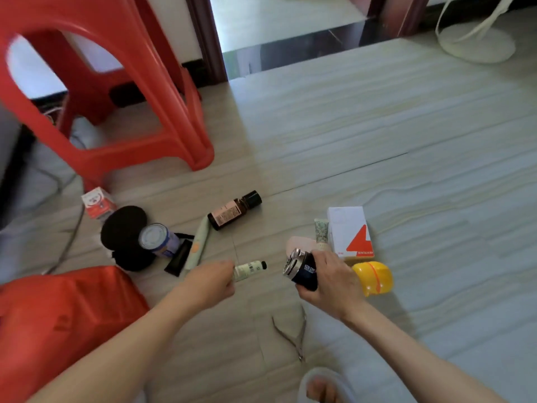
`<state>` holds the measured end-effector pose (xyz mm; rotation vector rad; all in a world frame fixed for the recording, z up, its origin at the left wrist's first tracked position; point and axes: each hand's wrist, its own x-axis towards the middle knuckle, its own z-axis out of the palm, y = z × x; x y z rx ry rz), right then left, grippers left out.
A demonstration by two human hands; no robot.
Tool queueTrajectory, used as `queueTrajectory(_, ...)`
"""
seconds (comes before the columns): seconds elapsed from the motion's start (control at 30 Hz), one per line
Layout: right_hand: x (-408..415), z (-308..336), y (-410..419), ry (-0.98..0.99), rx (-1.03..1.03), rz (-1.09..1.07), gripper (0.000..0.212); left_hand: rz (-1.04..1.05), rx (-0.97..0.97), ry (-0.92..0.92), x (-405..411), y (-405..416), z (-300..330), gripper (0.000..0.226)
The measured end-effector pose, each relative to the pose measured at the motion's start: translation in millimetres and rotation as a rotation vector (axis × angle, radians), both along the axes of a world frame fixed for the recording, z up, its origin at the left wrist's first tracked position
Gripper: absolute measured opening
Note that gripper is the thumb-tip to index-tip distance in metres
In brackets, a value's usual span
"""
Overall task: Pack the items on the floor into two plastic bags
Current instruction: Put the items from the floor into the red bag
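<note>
A small pale green tube with a black cap (249,269) is being pinched at its lower end by the curled fingers of the left hand (210,279), just above the pale tiled floor (377,135). A dark blue round jar with a shiny silver lid (302,269) is being gripped by the right hand (331,282), whose fingers are wrapped around its body while the lid is being tilted toward the left. A crumpled red plastic bag (58,312) is lying on the floor at the lower left, beside the left forearm. Further items are being left spread across the floor: a brown glass bottle with a black cap and a pink label (234,210) is lying on its side, with a long pale green tube (199,245) just beside it; a small blue and white can (158,239) is resting against round black pads (123,228), and a flat black tube (180,258) is lying near them. A small red and white carton (97,202) is standing near a leg of the red plastic stool (116,82). To the right, a white box with an orange triangle (350,232) is standing, with a small patterned green tube (321,234) leaning beside it, and a yellow rounded plastic container (373,278) is lying just behind the right hand. A pair of metal nippers (293,333) is lying open on the floor between the forearms, and a foot in a white slipper (322,386) is showing at the bottom edge.
</note>
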<state>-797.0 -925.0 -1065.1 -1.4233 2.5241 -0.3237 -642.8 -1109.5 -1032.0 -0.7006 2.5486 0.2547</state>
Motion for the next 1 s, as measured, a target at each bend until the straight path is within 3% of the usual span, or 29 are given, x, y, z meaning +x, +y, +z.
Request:
queueTrajectory(0.23, 71, 130, -83, -0.05, -0.264, 0.171, 0.056, 0.301, -0.086, 0.261, 80, -42, 128, 0.02)
queueTrajectory(0.4, 123, 216, -147, 0.059, -0.218, 0.473, 0.058, 0.517, -0.208, 0.416, 173, -81, 208, 0.02)
queueTrajectory(0.5, 171, 244, -174, -0.04, -0.259, 0.527, 0.058, 0.665, -0.237, 0.519, 246, -89, 233, 0.019)
queueTrajectory(0.6, 233, 241, -191, -0.327, -0.271, 0.508, 0.05, 0.896, -0.236, 0.588, 320, -87, 220, 0.032)
queueTrajectory(0.67, 272, 226, -203, -0.437, -0.257, 0.505, 0.049, 0.991, -0.213, 0.615, 355, -87, 200, 0.025)
queueTrajectory(0.77, 320, 200, -221, -0.439, -0.176, 0.534, 0.055, 1.096, -0.191, 0.66, 380, -89, 169, 0.017)
queueTrajectory(0.87, 354, 181, -238, -0.408, -0.145, 0.623, 0.054, 1.138, -0.172, 0.82, 385, -95, 151, 0.02)
queueTrajectory(0.97, 371, 166, -253, -0.354, -0.101, 0.676, 0.044, 1.181, -0.18, 0.837, 388, -109, 136, 0.054)
queueTrajectory(1.0, 373, 158, -256, -0.368, -0.077, 0.654, 0.043, 1.225, -0.152, 0.857, 388, -112, 131, 0.055)
